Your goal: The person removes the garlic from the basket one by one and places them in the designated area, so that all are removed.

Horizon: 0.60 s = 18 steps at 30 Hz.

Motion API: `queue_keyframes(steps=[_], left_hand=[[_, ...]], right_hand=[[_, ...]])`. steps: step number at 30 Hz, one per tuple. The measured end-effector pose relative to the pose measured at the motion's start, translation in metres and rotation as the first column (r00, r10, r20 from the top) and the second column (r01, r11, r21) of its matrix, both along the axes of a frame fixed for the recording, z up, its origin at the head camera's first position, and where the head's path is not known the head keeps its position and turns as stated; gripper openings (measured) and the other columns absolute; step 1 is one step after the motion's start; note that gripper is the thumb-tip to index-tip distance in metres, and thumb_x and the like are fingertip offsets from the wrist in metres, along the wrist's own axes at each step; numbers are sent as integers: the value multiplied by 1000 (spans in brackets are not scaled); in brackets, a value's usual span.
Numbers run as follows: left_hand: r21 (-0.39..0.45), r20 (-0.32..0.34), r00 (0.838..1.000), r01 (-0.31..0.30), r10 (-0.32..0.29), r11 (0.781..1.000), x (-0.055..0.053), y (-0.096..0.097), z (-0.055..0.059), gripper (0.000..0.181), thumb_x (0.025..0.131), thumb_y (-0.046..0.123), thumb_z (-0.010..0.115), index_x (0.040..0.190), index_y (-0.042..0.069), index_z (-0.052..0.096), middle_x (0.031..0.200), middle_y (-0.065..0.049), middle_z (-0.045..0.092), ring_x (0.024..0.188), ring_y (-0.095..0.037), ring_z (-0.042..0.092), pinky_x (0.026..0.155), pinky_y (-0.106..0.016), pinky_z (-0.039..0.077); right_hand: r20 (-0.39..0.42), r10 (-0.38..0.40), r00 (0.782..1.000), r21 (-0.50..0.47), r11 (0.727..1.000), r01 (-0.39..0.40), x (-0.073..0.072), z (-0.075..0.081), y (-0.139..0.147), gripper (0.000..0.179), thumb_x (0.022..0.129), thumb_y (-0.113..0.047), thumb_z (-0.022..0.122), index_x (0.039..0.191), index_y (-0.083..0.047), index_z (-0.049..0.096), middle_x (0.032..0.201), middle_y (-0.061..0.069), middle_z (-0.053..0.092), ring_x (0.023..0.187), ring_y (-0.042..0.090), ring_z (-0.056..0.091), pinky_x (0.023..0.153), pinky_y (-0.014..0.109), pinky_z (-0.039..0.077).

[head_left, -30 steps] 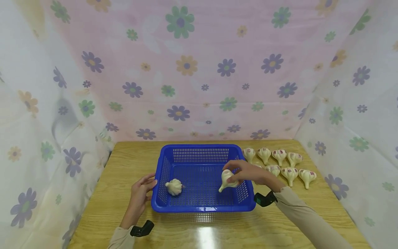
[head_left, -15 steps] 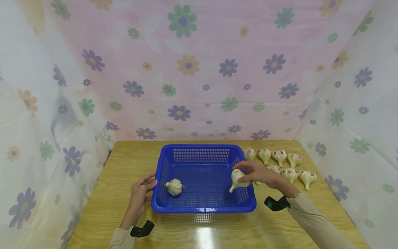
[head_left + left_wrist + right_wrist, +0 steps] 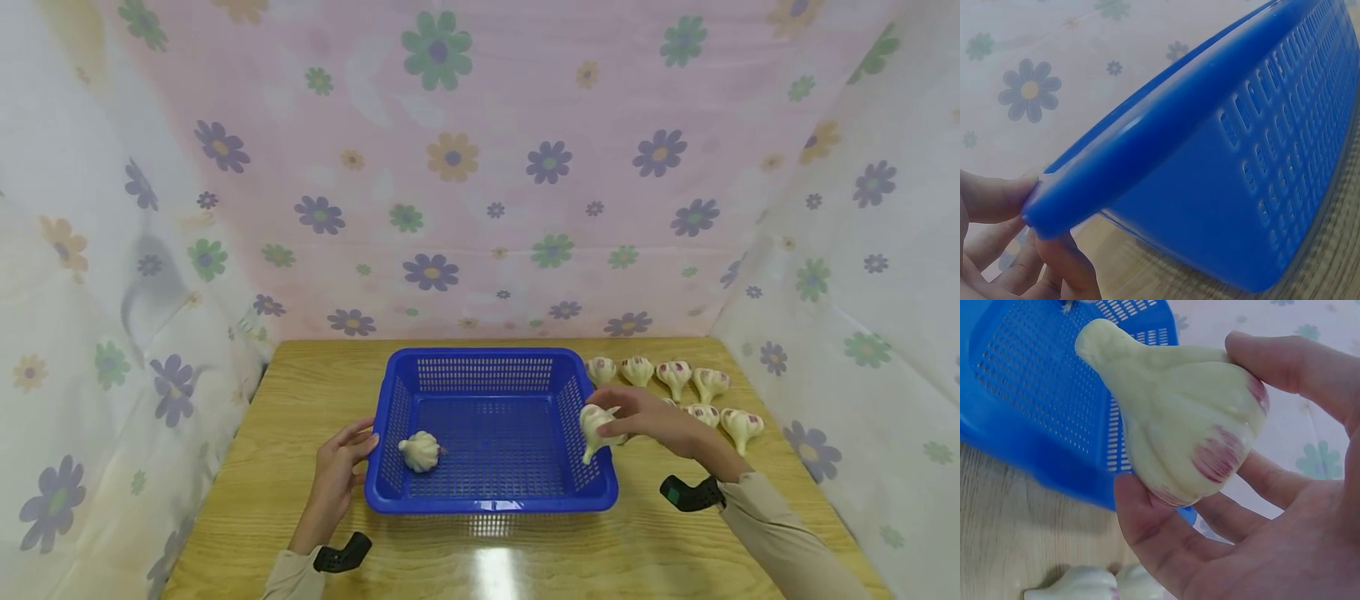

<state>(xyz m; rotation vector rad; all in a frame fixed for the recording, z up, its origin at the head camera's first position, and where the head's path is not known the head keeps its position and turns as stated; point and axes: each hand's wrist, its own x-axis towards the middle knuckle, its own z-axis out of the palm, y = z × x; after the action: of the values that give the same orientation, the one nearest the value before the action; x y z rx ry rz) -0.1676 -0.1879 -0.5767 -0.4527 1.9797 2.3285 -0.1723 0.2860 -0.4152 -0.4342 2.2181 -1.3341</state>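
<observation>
My left hand (image 3: 339, 467) pinches the left rim of a blue plastic basket (image 3: 491, 505), thumb on top and fingers beneath, as the left wrist view shows. In my right hand (image 3: 654, 418) I hold a garlic bulb (image 3: 1188, 419), cream with purple streaks, between thumb and fingers. That bulb overlaps the basket's right rim in the head view, its stem pointing down and toward the basket. A whiter garlic bulb (image 3: 422, 452) lies inside the basket near its left wall.
To the basket's right, several more garlic bulbs (image 3: 674, 377) lie in two rows on the wooden table (image 3: 300, 375), some hidden behind my right hand. Flowered cloth (image 3: 487, 192) hangs at the back and on both sides.
My right hand has moved right with its garlic bulb, from over the basket's inside to its right rim. The left hand and the basket stay where they were.
</observation>
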Motion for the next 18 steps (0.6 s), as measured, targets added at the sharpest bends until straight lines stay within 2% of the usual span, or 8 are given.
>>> queue_keyframes(steps=[6,16,18], left_hand=[[4,1,1000,-8,8,1000,0,-1,-3,53,71,33,80,119,20,64,114,-11,61,88,-23,64,65,-41,56],[10,-2,1000,-4,4,1000,0,0,-2,51,72,30,79,120,20,64,113,-11,61,85,-22,65,66,-41,56],[26,18,1000,-12,12,1000,6,5,17,49,76,24,77,122,16,62,109,-10,63,82,-20,65,65,-40,56]], right_hand=[[-14,-17,1000,16,1000,17,3,0,11,46,91,-22,63,129,-3,48,139,25,39,127,46,34,84,43,46],[-22,-28,999,33,999,29,4,-2,26,53,91,-23,63,136,-1,43,141,28,36,130,50,28,90,52,43],[-17,-40,999,44,998,41,4,-3,28,57,91,-24,63,138,-1,41,142,28,34,131,50,26,92,54,41]])
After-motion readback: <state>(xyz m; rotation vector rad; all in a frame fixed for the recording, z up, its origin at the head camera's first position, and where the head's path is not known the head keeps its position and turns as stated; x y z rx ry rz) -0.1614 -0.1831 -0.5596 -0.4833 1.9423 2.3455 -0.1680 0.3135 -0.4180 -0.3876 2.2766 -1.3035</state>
